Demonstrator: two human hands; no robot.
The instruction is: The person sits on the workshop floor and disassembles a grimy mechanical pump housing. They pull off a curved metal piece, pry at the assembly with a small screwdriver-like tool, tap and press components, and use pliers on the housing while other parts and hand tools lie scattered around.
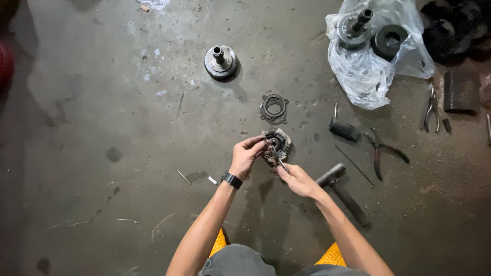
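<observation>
Two hands work on a round metal hub (276, 142) on the floor (102, 128).
Left hand (244, 156) grips its rim; right hand (296, 179) pinches a thin tool (279, 159) into it. Looks heavy, stiff, greasy; best held by the rim.

Concrete floor (102, 102): flanged hub (220, 62), gasket ring (273, 108), hammer (343, 191), pliers (381, 151), thin rod (354, 164), black handle (344, 130). Plastic bag (365, 71) bearing two round metal parts; second pliers (431, 108) just right of it.

Both hands, left (245, 156) and right (296, 180), grip a round metal hub (279, 140) on the concrete floor (102, 128).
</observation>
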